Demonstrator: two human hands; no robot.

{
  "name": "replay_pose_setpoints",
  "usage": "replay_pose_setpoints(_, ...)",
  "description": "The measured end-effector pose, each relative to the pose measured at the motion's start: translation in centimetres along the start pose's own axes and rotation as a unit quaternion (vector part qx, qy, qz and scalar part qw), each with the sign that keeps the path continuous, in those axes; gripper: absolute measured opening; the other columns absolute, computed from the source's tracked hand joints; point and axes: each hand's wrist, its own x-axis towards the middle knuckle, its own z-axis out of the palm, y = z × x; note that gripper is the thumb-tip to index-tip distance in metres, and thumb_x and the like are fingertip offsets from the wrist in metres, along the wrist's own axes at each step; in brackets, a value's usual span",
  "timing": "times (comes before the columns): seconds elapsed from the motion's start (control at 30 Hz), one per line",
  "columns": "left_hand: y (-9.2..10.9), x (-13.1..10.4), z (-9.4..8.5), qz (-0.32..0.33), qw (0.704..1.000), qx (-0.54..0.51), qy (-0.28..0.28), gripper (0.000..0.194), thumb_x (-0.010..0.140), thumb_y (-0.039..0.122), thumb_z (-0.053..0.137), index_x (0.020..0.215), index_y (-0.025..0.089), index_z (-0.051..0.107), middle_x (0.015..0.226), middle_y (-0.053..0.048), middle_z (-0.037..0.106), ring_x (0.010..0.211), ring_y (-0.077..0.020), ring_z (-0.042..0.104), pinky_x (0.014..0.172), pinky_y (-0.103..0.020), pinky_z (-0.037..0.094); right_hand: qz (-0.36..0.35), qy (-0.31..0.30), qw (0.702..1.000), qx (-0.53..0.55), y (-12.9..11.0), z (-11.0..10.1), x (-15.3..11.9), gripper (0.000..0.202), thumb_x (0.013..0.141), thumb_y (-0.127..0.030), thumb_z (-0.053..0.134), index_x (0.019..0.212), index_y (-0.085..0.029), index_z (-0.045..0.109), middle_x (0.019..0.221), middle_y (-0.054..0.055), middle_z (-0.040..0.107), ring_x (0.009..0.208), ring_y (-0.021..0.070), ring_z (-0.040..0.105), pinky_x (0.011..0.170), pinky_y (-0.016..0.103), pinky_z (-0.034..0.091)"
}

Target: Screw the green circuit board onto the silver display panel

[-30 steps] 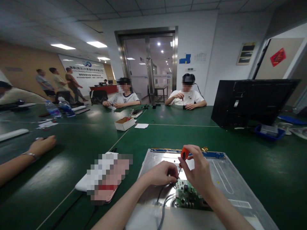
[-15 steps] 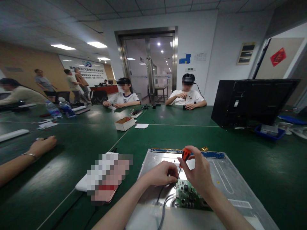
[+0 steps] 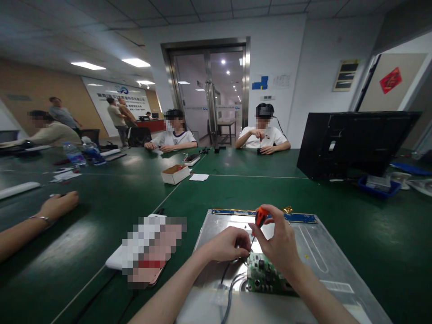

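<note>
A flat metal panel (image 3: pixel 324 252) lies in front of me, with a green circuit board (image 3: pixel 263 274) on it and a blue strip (image 3: pixel 300 218) along its far edge. My right hand (image 3: pixel 278 238) grips an orange and black screwdriver (image 3: pixel 261 217), its shaft pointing down to the board's upper left corner. Beside the shaft, my left hand (image 3: pixel 231 244) has its fingers curled together at that corner; whatever they pinch is hidden. Dark cables (image 3: pixel 231 292) run over the panel below my left hand.
Left of the panel lie a white object (image 3: pixel 114 257) and a pink phone (image 3: pixel 151 265). Further off are a white box (image 3: pixel 175 174) and a black monitor (image 3: pixel 354 144), with a blue tray (image 3: pixel 380 186) beside it. Another person's hand (image 3: pixel 60 207) rests at the left.
The screwdriver handle and my right fingers have shifted very slightly left. My left hand stays in place. In the background, people at the left have moved.
</note>
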Motion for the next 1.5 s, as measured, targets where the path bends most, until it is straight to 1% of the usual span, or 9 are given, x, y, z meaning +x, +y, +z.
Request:
replay_pose_setpoints(0.13,0.10,-0.07,0.00,0.004,1.000,-0.001,-0.004,0.012,0.069,0.007,0.064,0.074,0.017,0.063,0.064,0.006,0.055,0.061,-0.0128,0.051,0.060,-0.022,0.039,0.000,-0.011,1.000,0.011,-0.08,-0.01,0.01,0.034,0.096,-0.027,0.056,0.128,-0.021,0.044,0.097,0.009,0.069,0.067,0.0195,0.067,0.061,0.034,0.059)
replay_pose_setpoints(0.37,0.28,-0.10,-0.05,0.004,1.000,0.003,-0.007,0.011,0.070,0.008,0.064,0.074,0.018,0.063,0.065,0.005,0.056,0.062,-0.0137,0.052,0.061,-0.023,0.042,-0.021,-0.048,0.998,0.017,-0.47,-0.40,0.43,0.040,0.097,-0.016,0.047,0.137,-0.022,0.046,0.111,0.012,0.066,0.092,0.0231,0.068,0.069,0.034,0.059)
replay_pose_setpoints(0.5,0.13,-0.07,0.03,0.005,1.000,0.003,-0.008,0.012,0.071,0.007,0.064,0.076,0.018,0.063,0.067,0.005,0.058,0.064,-0.0143,0.054,0.062,-0.024,0.042,-0.022,-0.050,0.998,0.014,-0.39,-0.35,0.36,0.044,0.097,-0.017,0.047,0.141,-0.022,0.042,0.108,0.012,0.067,0.087,0.0232,0.068,0.072,0.036,0.059)
replay_pose_setpoints(0.67,0.06,-0.03,-0.07,0.004,1.000,0.011,-0.004,0.013,0.070,0.006,0.067,0.075,0.017,0.063,0.066,0.005,0.057,0.065,-0.0146,0.054,0.063,-0.024,0.041,-0.009,-0.014,1.000,0.008,-0.17,-0.07,0.17,0.040,0.095,-0.026,0.057,0.133,-0.023,0.046,0.101,0.008,0.067,0.073,0.0200,0.065,0.061,0.032,0.057)
replay_pose_setpoints(0.8,0.08,-0.08,-0.09,0.008,1.000,0.013,-0.005,0.013,0.071,0.006,0.066,0.076,0.017,0.064,0.070,0.004,0.059,0.067,-0.0150,0.055,0.063,-0.024,0.041,-0.012,-0.023,1.000,0.001,-0.29,-0.19,0.33,0.036,0.096,-0.024,0.056,0.132,-0.024,0.050,0.103,0.009,0.064,0.076,0.0204,0.066,0.060,0.031,0.055)
replay_pose_setpoints(1.0,-0.08,-0.12,0.14,0.014,1.000,0.006,-0.007,0.012,0.072,0.006,0.065,0.079,0.016,0.065,0.069,0.004,0.060,0.064,-0.0144,0.054,0.061,-0.023,0.042,-0.023,-0.058,0.998,0.019,-0.51,-0.44,0.35,0.049,0.096,-0.016,0.047,0.144,-0.022,0.041,0.107,0.011,0.067,0.088,0.0235,0.068,0.071,0.035,0.059)
replay_pose_setpoints(1.23,0.21,-0.10,0.00,0.014,1.000,0.010,-0.003,0.011,0.073,0.007,0.066,0.078,0.017,0.066,0.068,0.004,0.059,0.064,-0.0134,0.053,0.060,-0.022,0.042,-0.011,-0.021,1.000,-0.005,-0.15,0.09,-0.14,0.043,0.095,-0.027,0.056,0.137,-0.021,0.045,0.102,0.011,0.072,0.074,0.0221,0.070,0.064,0.035,0.059)
replay_pose_setpoints(1.37,0.11,-0.02,-0.03,0.014,1.000,0.008,-0.007,0.009,0.074,0.010,0.069,0.080,0.017,0.068,0.070,0.003,0.060,0.065,-0.0135,0.054,0.060,-0.022,0.043,-0.001,-0.019,1.000,0.002,-0.20,0.22,-0.28,0.044,0.096,-0.027,0.054,0.138,-0.021,0.040,0.103,0.012,0.073,0.068,0.0207,0.069,0.059,0.034,0.058)
replay_pose_setpoints(1.5,-0.27,0.07,0.06,0.013,1.000,-0.002,-0.014,0.010,0.076,0.009,0.068,0.082,0.016,0.067,0.072,0.003,0.062,0.067,-0.0141,0.056,0.062,-0.022,0.044,-0.009,-0.033,0.999,0.013,-0.35,0.03,-0.13,0.043,0.096,-0.023,0.052,0.137,-0.021,0.040,0.107,0.012,0.070,0.074,0.0208,0.069,0.062,0.033,0.059)
